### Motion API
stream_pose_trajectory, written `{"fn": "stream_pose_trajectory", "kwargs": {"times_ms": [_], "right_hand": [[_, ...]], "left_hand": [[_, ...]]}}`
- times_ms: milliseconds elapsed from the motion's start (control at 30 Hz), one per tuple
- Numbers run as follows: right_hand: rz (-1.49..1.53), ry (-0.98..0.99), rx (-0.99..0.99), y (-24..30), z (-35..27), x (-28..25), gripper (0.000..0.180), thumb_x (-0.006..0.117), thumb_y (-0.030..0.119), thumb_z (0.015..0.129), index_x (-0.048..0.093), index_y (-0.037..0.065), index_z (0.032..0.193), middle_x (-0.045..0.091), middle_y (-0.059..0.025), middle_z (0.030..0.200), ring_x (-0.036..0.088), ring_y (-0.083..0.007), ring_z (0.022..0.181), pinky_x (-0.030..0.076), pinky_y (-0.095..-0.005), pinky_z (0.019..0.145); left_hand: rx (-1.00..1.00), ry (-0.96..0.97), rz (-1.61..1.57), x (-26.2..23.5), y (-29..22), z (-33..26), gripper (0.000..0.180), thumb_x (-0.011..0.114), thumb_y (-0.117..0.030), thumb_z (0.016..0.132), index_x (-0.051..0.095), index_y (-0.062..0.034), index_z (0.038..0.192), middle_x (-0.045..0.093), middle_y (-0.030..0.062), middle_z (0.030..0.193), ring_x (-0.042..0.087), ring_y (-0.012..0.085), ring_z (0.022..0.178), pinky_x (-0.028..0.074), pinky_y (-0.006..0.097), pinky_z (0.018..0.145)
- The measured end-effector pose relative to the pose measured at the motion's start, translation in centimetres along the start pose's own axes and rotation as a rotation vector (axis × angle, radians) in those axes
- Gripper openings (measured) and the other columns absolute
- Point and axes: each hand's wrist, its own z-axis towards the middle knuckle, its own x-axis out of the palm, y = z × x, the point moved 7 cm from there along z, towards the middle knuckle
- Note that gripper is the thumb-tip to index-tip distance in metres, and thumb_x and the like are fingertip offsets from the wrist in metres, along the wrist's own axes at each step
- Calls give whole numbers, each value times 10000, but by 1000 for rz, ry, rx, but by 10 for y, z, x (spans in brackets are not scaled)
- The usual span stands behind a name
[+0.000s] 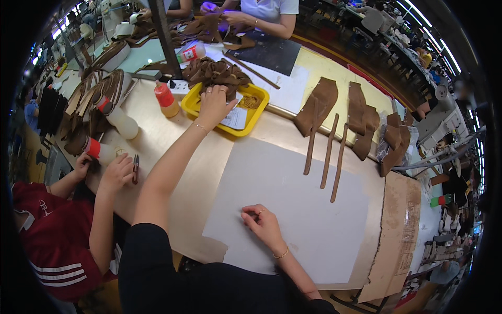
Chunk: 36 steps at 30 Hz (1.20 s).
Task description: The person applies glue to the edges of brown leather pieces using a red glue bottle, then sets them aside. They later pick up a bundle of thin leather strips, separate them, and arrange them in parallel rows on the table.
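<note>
Across a tan table (172, 136) in a crowded workshop, a white sheet (298, 204) lies before us. Our left hand (213, 102) reaches to twelve o'clock, fingers grasping brown leather pieces (217, 72) in a yellow tray (256, 107). Our right hand (262, 222) rests loosely curled on the sheet, holding nothing. Leather strips (328, 157) lie at two o'clock; glue bottles (166, 99) at ten. Another person's hands (116, 171) work at nine.

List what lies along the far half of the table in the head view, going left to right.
White bottle with red cap → orange bottle → yellow tray under the left hand → three thin brown strips → stacked brown leather pieces.
</note>
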Motion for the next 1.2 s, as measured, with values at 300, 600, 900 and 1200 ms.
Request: {"fn": "stream_pose_trajectory", "kwargs": {"times_ms": [300, 600, 900, 1200], "right_hand": [[8, -25, -108, 4, -3, -10, 169, 652, 164, 906, 663, 12, 978, 636, -85, 862, 619, -158, 665, 508, -269, 633], [28, -47, -132, 7, -4, -13, 149, 646, 157, 904, 663, 21, 961, 634, -87, 859, 623, -176, 672, 511, -280, 639], [9, -29, -172, 10, -4, -9, 149, 634, 156, 903, 659, 22, 963, 644, -95, 871, 630, -196, 680, 513, -288, 651], [568, 1, 38, -22, 3, -20, 304, 595, 184, 959, 555, 25, 1215, 612, -76, 1036, 629, -156, 945, 543, -304, 767]], "left_hand": [[-453, -43, -120, 46, 29, 43, 642, 728, -486, 765, 588, 33, 1116, 613, 207, 1123, 554, 383, 1092, 430, 496, 935], [-541, -132, -1010, 42, 65, 104, 326, 749, -207, 774, 650, 39, 963, 654, 128, 913, 658, 212, 769, 566, 324, 578], [-142, -525, -680, -125, 42, 164, 370, 804, -192, 742, 652, 35, 991, 678, 95, 896, 630, 154, 797, 499, 287, 738], [93, -3, -1365, -242, -72, 36, 261, 739, -116, 805, 644, -19, 1028, 686, 59, 951, 660, 125, 851, 533, 240, 776]]}}
